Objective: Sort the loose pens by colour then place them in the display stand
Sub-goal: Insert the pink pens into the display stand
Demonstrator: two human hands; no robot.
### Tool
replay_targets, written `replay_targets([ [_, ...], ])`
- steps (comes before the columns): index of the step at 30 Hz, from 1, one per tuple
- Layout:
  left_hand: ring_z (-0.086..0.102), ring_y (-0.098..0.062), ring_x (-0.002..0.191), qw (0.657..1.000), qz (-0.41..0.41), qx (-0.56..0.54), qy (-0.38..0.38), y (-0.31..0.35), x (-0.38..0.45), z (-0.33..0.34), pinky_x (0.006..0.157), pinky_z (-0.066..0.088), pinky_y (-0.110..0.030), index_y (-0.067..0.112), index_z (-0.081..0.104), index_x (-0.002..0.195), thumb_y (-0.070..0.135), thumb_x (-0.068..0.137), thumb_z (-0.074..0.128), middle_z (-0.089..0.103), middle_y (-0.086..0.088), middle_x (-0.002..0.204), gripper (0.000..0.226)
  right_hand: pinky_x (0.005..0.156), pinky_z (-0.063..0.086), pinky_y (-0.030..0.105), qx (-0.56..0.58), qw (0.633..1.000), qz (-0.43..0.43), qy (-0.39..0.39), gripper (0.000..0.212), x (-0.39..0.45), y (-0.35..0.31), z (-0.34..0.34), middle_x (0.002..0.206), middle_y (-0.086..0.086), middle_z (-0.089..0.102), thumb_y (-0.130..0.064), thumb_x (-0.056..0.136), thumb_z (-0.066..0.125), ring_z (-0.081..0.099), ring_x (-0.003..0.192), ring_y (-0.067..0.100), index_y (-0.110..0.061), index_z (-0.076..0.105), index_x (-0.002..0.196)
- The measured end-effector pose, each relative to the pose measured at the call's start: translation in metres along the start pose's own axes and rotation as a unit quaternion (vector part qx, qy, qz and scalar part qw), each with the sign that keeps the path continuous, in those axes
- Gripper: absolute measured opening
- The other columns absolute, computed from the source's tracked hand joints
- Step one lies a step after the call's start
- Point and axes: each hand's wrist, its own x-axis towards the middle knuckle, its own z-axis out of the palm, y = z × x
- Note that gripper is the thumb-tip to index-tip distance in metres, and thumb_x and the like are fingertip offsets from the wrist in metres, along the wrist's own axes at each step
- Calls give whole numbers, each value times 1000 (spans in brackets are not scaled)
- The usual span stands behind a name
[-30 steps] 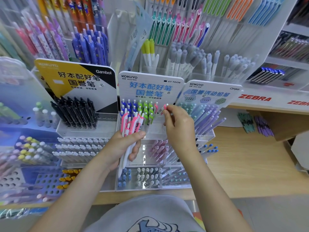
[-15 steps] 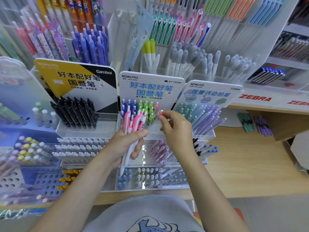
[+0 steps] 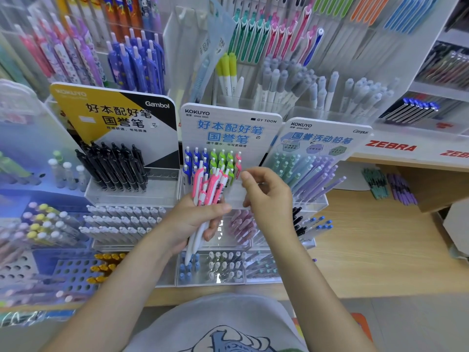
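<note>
Head view: wooden counter [image 3: 380, 240] amid pen racks; left hand [image 3: 193, 222] grips pink pens [image 3: 209, 186], right hand [image 3: 269, 196] loosely curled.

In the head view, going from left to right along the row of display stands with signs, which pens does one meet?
Black pens → blue pens → green pens → pink pens → mint-green pencils → lilac pencils.

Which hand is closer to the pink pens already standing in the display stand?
Right. The right hand hovers just beside the slotted pink pens; the left hand sits lower, gripping a pink bundle.
</note>
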Motion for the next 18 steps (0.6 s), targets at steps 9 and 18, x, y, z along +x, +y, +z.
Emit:
replay_targets([
  [9,54,-23,42,999,-2,20,-33,-1,-2,13,43,49,-28,1,61,92,18,76,72,60,-15,62,25,56,46,29,124,984,92,-94,11,-10,-7,-11,62,2,62,-19,89,71,54,54,16,-9,69,89],
  [18,40,-15,34,995,30,63,73,-14,-4,14,38,38,-22,10,59,87,23,67,79,58,-8,57,31,59,51,33,157,983,71,-61,7,-9,-5,-20,68,2,62,-21,90,70,59,61,18,-15,72,92],
])
